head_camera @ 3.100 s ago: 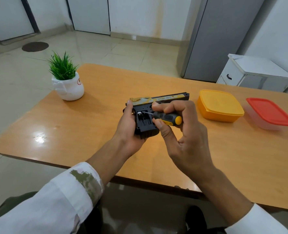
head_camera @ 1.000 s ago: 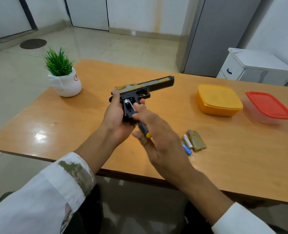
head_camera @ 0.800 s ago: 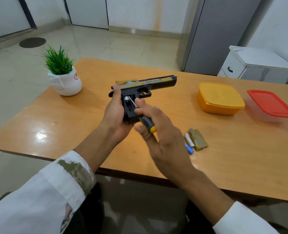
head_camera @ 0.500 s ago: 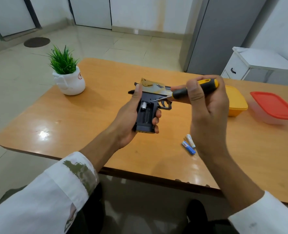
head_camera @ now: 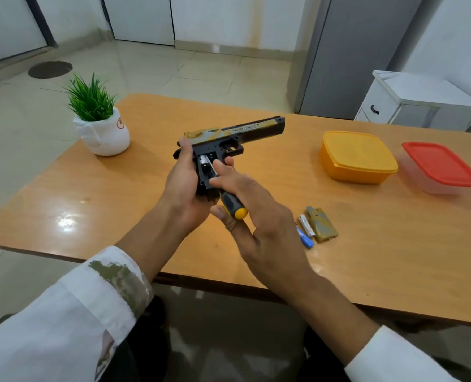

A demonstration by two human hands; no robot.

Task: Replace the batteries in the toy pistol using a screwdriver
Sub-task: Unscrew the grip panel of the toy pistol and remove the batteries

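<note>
Orange plastic tub [head_camera: 358,161], its matching lid shut, sits on the wooden table [head_camera: 118,194] at the far right. Just beside it stands a clear tub with a red lid [head_camera: 441,168], also shut; what either holds cannot be told. The toy pistol [head_camera: 245,130] is held above the table's middle, barrel pointing right, by the left hand [head_camera: 180,186], whose fingers wrap the grip. The grip's battery compartment [head_camera: 201,176] lies open, with one silvery battery [head_camera: 203,161] in its left slot. The right hand [head_camera: 261,224] grips the screwdriver [head_camera: 230,204], thumb under the black-and-yellow handle, forefinger stretched along the shaft, tip in the compartment. On the table near that hand lie a white battery [head_camera: 306,226], a blue battery [head_camera: 305,239] and the camouflage cover [head_camera: 322,224], close together. A white pot with a green plant [head_camera: 102,130] stands far left.
</note>
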